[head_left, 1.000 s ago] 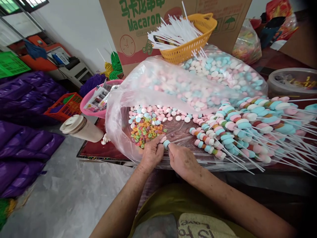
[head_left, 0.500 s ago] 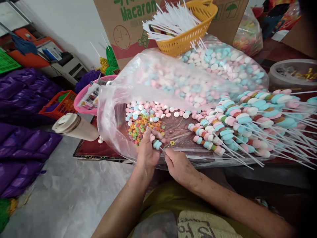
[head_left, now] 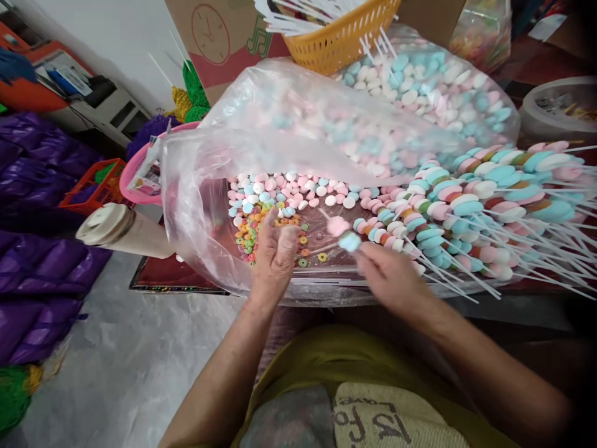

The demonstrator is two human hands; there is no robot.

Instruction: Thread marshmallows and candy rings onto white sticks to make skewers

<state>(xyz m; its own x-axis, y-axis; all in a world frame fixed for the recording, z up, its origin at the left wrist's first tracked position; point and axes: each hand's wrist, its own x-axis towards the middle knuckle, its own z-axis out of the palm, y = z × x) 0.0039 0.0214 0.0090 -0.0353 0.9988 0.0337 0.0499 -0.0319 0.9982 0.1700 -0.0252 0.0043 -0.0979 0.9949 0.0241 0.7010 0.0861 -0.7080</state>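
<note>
My right hand [head_left: 390, 279] grips a thin white stick with a pink and a blue candy disc [head_left: 344, 233] threaded near its tip; the hand is blurred by motion. My left hand [head_left: 275, 251] hovers with curled fingers over a small heap of coloured candy rings [head_left: 254, 233] lying on the clear plastic bag [head_left: 200, 186]. What its fingers hold is hidden. Loose pink, blue and white candy discs [head_left: 298, 190] lie just beyond the rings. A pile of finished candy skewers [head_left: 471, 208] lies to the right of my right hand.
A yellow basket of white sticks [head_left: 342, 34] stands at the back before a cardboard box [head_left: 209, 37]. At the table's left edge lies a beige cup with a lid [head_left: 116, 230], behind it a pink basket [head_left: 135, 177]. A round tub [head_left: 557, 109] sits far right. Purple bags [head_left: 41, 261] cover the floor at left.
My right hand has moved right and up, pulling the stick with its two candies away from my left hand. My left hand has moved onto the coloured rings. The camera has tilted down.
</note>
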